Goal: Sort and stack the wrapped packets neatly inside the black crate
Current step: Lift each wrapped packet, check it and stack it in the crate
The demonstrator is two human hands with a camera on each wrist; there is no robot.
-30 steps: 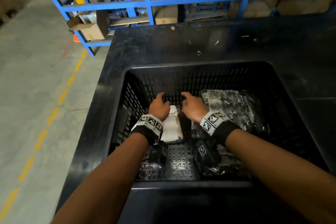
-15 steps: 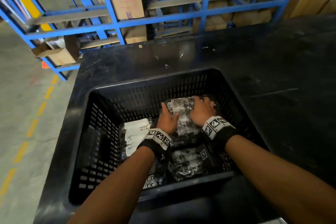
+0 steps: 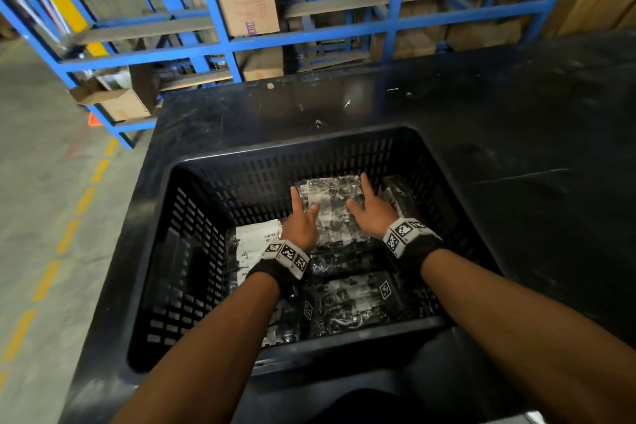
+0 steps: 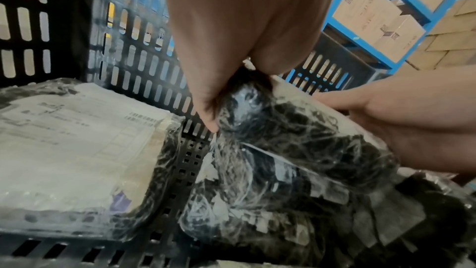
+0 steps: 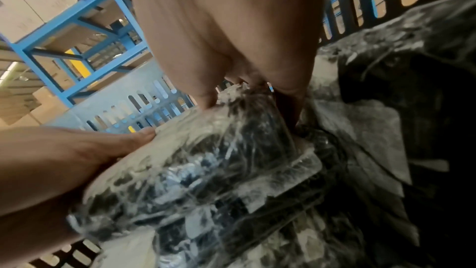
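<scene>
The black slotted crate (image 3: pixel 192 169) stands on a black table and holds several clear-wrapped dark packets. One packet (image 3: pixel 330 210) lies at the middle back of the crate between both hands. My left hand (image 3: pixel 303 206) lies against its left edge with the forefinger straight and the thumb on top. My right hand (image 3: pixel 358 193) presses its right edge with straight fingers. The wrist views show the same packet (image 4: pixel 296 140) (image 5: pixel 206 170) squeezed between the two hands (image 4: pixel 239 97) (image 5: pixel 248 109). A packet with a white paper label (image 3: pixel 256 241) (image 4: pixel 77 150) lies to the left.
Another wrapped packet (image 3: pixel 399 193) leans by the crate's right wall, and one more (image 3: pixel 354 296) lies at the front under my wrists. Blue steel racking (image 3: pixel 309 34) with cardboard boxes stands behind the table. Concrete floor with a dashed yellow line runs at the left.
My hands left the labelled packet, went right and took the clear-wrapped packet. Their fingers have since straightened from a grip to flat against its sides, and it lies further back.
</scene>
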